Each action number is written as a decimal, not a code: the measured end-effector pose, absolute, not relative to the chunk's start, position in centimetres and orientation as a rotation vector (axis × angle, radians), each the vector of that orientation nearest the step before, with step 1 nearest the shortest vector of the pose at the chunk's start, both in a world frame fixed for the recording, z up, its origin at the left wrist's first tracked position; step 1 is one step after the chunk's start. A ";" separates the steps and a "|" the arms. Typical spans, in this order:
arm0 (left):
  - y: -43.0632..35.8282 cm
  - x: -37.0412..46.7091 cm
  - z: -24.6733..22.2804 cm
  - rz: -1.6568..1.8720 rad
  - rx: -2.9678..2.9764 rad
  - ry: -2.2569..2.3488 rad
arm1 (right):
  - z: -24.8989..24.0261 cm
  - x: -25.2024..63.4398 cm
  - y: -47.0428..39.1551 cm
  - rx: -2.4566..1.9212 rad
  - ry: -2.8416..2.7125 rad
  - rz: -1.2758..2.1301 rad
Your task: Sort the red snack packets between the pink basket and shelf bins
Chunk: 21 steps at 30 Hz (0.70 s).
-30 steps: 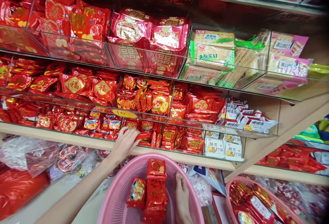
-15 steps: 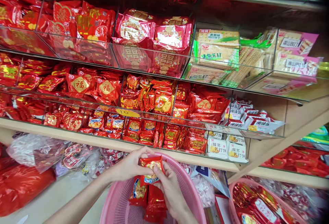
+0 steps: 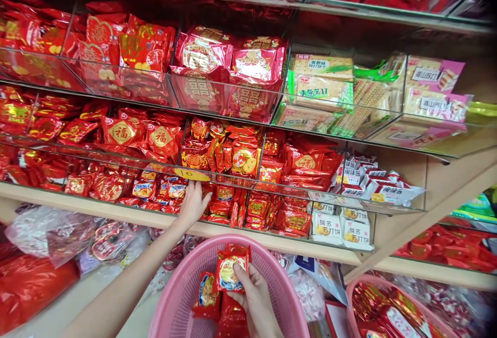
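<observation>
My right hand (image 3: 257,296) holds a small red biscuit packet (image 3: 229,276) over a pink mesh basket (image 3: 174,296), thumb across its front. Another red packet shows just behind the held one. Below it, more red packets (image 3: 205,296) lie in the basket. My left hand (image 3: 193,204) reaches up to the lowest shelf, thumb apart from the fingers, under a yellow price tag (image 3: 191,174). It is nearest to the small red biscuit packets (image 3: 224,194) stacked there. Its fingertips are partly hidden at the shelf's edge.
Clear-fronted shelves above hold red packets, green-wrapped crackers (image 3: 322,89) and white packets (image 3: 328,224). A second pink basket (image 3: 351,289) with red packets stands at the lower right. Plastic bags and a red bag (image 3: 34,291) lie under the shelf at left.
My left hand has left the packet held over the basket and moved up to the lowest shelf. My right hand keeps the packet, slightly lower. The view has tilted up a little.
</observation>
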<state>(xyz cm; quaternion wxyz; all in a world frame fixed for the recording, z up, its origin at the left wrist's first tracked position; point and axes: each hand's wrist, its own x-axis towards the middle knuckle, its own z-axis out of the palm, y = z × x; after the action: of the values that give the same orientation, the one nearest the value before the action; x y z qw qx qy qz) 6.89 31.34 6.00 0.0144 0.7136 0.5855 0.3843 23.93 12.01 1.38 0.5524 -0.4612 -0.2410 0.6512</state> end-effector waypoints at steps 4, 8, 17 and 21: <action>32.3 8.5 6.6 1.079 2.279 2.055 | 1.0 23.9 11.7 -1.111 -0.564 1.533; 33.3 9.3 7.4 0.941 2.310 2.227 | 0.6 23.9 11.5 -1.128 -0.536 1.513; 34.7 10.5 6.2 0.827 2.309 2.340 | -0.1 24.2 11.4 -1.095 -0.527 1.501; 35.4 10.3 5.7 0.862 2.273 2.316 | 0.0 24.0 11.2 -1.072 -0.502 1.489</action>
<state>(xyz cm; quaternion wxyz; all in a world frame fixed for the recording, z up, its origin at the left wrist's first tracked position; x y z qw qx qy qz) 10.30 35.35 5.67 -0.1080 0.6730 0.6858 0.2552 24.01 11.23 0.01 0.5808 -0.4587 -0.2147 0.6373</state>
